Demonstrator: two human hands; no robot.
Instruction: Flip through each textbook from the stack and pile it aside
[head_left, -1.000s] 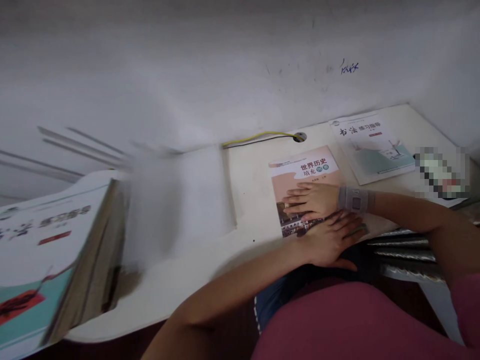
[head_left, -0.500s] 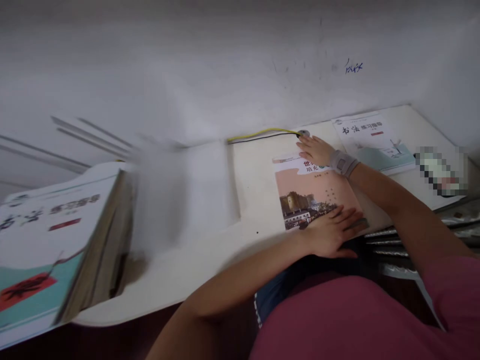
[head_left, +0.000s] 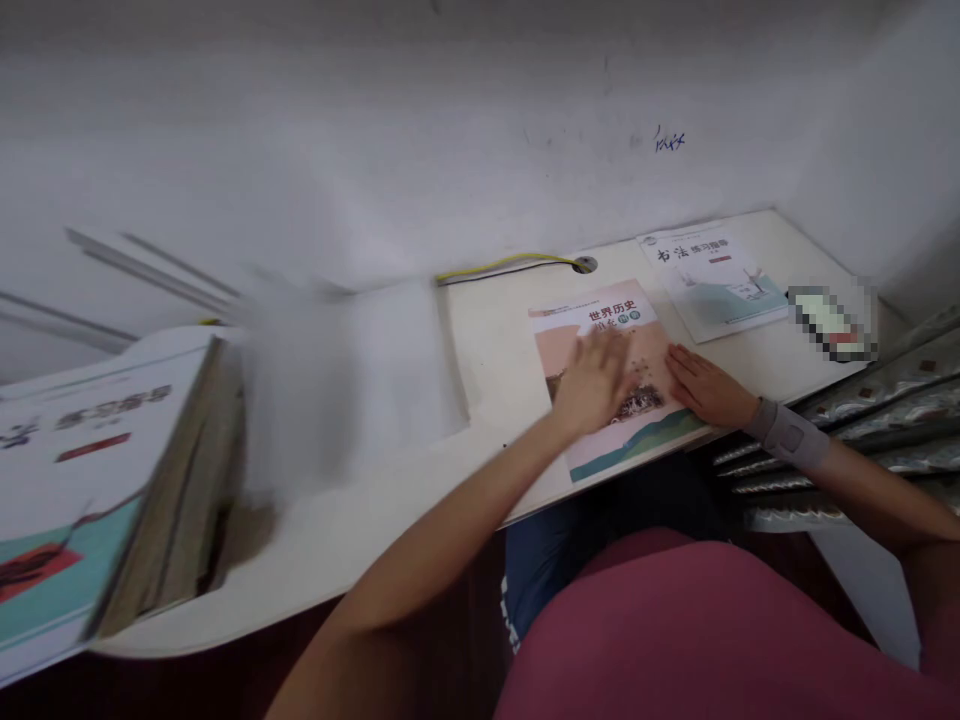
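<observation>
A pink-covered textbook with Chinese characters lies flat on the white desk, near its front edge. My left hand rests on the middle of the cover, slightly blurred, fingers stretched out flat. On the book's right edge lies my right hand, fingers flat and apart, with a grey wrist strap just behind it. Neither hand grips anything.
A second white-and-teal booklet lies further back right. A yellow cable runs to a hole in the desk by the wall. A thick stack of books stands at the left. A blurred-out item sits at the right edge.
My right hand came back from the cable hole to the book's right edge. My left hand slid up from the book's lower edge onto the cover. The book now lies slightly nearer.
</observation>
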